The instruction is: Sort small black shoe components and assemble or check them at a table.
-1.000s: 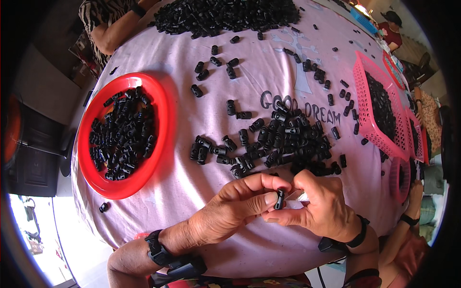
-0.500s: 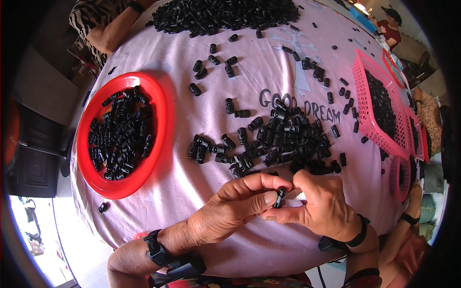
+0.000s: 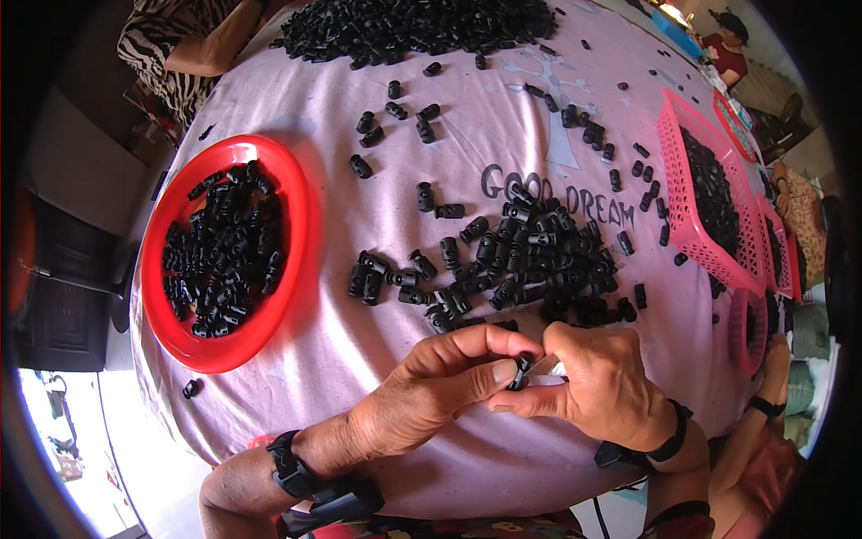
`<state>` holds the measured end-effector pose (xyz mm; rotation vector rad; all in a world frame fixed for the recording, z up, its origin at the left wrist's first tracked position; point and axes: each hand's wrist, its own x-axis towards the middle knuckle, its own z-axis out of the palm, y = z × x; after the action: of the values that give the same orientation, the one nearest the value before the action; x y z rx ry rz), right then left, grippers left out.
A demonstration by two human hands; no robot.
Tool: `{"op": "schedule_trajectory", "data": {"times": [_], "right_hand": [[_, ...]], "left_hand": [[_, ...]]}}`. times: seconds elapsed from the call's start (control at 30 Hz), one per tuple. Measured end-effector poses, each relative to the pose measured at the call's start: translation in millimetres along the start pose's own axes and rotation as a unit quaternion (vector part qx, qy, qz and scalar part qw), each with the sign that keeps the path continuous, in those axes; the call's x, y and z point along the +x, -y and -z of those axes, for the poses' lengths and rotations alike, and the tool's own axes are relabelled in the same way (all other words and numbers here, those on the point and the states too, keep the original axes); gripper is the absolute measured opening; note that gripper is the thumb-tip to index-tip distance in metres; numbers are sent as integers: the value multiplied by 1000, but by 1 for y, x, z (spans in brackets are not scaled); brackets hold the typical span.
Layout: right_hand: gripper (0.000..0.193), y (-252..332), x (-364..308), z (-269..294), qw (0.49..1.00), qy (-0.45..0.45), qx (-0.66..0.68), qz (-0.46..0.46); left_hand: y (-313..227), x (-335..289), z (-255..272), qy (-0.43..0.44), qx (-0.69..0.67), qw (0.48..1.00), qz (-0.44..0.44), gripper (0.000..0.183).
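Between the thumb and index finger of my left hand [image 3: 431,382] is a small black cord lock [image 3: 520,373]. My right hand [image 3: 602,386] is closed round a small knife; its short metal blade [image 3: 542,366] lies against the cord lock, and the rest of it is mostly hidden in the fingers. Just beyond my hands lies a loose pile of black cord locks [image 3: 530,256]. To the left, a round red plate [image 3: 307,207] holds many more of them.
A pink-white cloth [image 3: 377,225] covers the table. At its far side lies a big heap of black parts [image 3: 413,31]. Pink baskets [image 3: 680,193] with black pieces stand at the right. Other people sit round the table, one sleeve [image 3: 157,54] at the far left.
The blade shows more clearly against the cord lock now. Both hands keep nearly the same place, and the pile is unchanged.
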<state>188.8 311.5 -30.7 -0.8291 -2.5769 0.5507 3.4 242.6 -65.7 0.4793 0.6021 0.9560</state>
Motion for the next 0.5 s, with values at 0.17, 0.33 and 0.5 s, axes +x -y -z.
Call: {"op": "schedule_trajectory", "data": {"times": [0.17, 0.33, 0.5], "right_hand": [[58, 0, 1, -1, 1000, -8, -3, 12], [57, 1, 2, 1, 1000, -7, -1, 15], [58, -2, -2, -5, 1000, 0, 9, 9]], "left_hand": [[2, 0, 2, -4, 9, 1000, -4, 25], [3, 0, 2, -1, 3, 1000, -6, 25], [3, 0, 3, -14, -1, 1000, 4, 24]]}}
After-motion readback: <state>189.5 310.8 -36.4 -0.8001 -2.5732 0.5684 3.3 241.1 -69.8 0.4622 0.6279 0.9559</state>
